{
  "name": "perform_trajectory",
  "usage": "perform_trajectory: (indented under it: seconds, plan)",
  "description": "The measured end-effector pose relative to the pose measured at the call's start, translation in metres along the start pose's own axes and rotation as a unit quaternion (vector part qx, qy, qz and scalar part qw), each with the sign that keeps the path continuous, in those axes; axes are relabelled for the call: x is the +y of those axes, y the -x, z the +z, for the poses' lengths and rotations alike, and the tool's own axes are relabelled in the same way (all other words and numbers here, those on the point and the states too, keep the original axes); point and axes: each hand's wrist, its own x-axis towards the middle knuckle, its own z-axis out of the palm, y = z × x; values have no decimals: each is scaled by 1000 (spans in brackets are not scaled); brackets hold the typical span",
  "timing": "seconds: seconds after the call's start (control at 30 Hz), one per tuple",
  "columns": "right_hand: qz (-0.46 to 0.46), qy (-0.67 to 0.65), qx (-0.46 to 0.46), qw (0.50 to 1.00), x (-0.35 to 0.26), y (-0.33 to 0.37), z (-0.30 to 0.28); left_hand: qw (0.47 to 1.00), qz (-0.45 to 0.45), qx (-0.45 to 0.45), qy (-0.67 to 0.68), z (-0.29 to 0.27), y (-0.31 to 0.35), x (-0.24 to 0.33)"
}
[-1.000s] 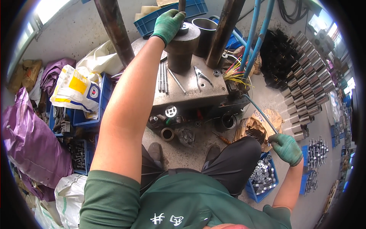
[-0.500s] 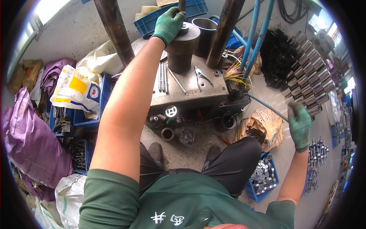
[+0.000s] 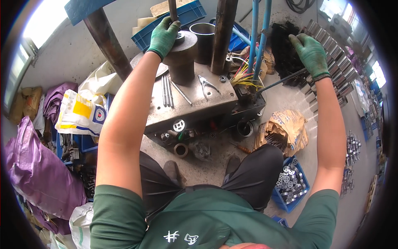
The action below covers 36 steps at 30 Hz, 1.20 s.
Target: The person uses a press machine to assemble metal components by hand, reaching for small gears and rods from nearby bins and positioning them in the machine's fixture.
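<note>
Where the left hand is: thumb and fingers closed about a dark rod, apparently to steady it upright; a black ring lies on the head of the steel post, just beside the fingers.
Right hand: raised, fingers loosely bent, at the outer end of a long bar; from where I stand, I cannot tell whether it grips or merely touches, presumably placed to work the bar at arm's length.
Tabletop: metal rods side by side, pliers near them, seemingly kept within reach.
Low crate: blue, at the right, heaped with silver wheels.
Paper sack: mouth torn open, dark metal pieces inside, kind uncertain.
Steel pot: open-topped, behind the post; contents cannot be made out.
Rear crate: blue; pale blocks in or behind it, cannot tell which.
</note>
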Motion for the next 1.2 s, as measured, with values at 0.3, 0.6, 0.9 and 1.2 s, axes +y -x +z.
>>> perform_trajectory:
  seconds: [0.3, 0.6, 0.9, 1.2]
  plan:
    - [19, -32, -18, 999, -11, 14, -12, 984, 151, 34, 89, 10, 65, 29]
    - [-53, -70, 11, 996, 5, 80, -19, 933, -150, -83, 315, 49, 273, 17]
    - [-306, -87, -21, 948, -63, 197, -43, 793, -502, -46, 341, 84, 310, -30]
    - [-208, -333, -102, 914, -119, 187, 119, 755, -548, -33, 358, 88, 304, -32]
